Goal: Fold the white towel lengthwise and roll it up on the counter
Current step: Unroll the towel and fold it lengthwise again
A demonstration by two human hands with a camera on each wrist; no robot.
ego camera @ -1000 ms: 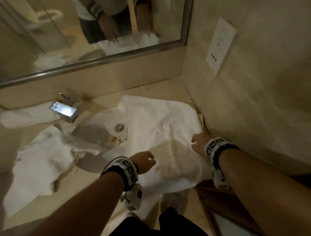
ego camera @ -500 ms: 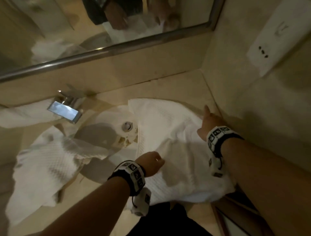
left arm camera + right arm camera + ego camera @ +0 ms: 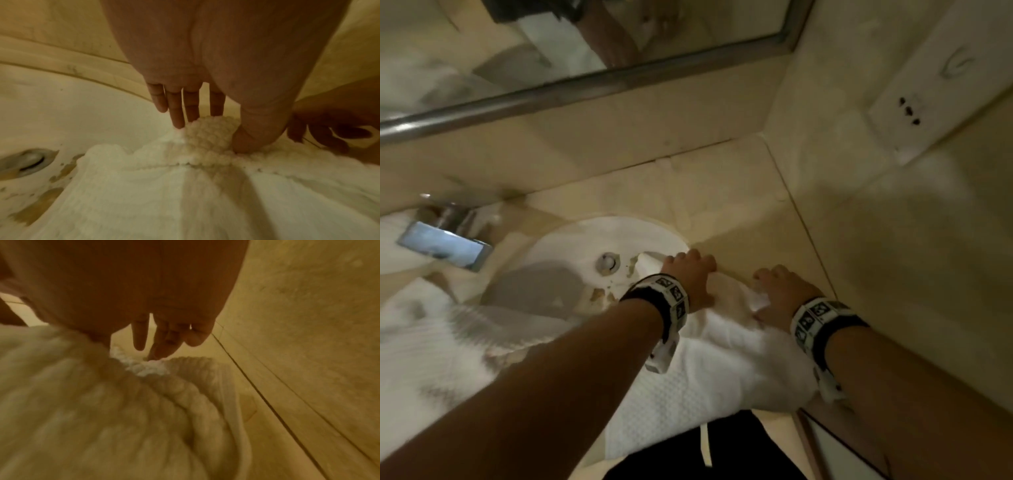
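Both hands have gathered the white towel point(image 3: 688, 383) toward the counter's point(image 3: 739, 192) front edge; left hand point(image 3: 693, 274) and right hand point(image 3: 779, 291) each pinch its bunched far edge, beside the sink point(image 3: 619, 229). Another towel point(image 3: 431, 342) lies left.

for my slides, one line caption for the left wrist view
Left hand pinches the far edge of the white towel beside the sink drain.

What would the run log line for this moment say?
step: roll start | left hand: pinches towel far edge | right hand: on same edge, grip unclear | towel: on counter, partly over sink
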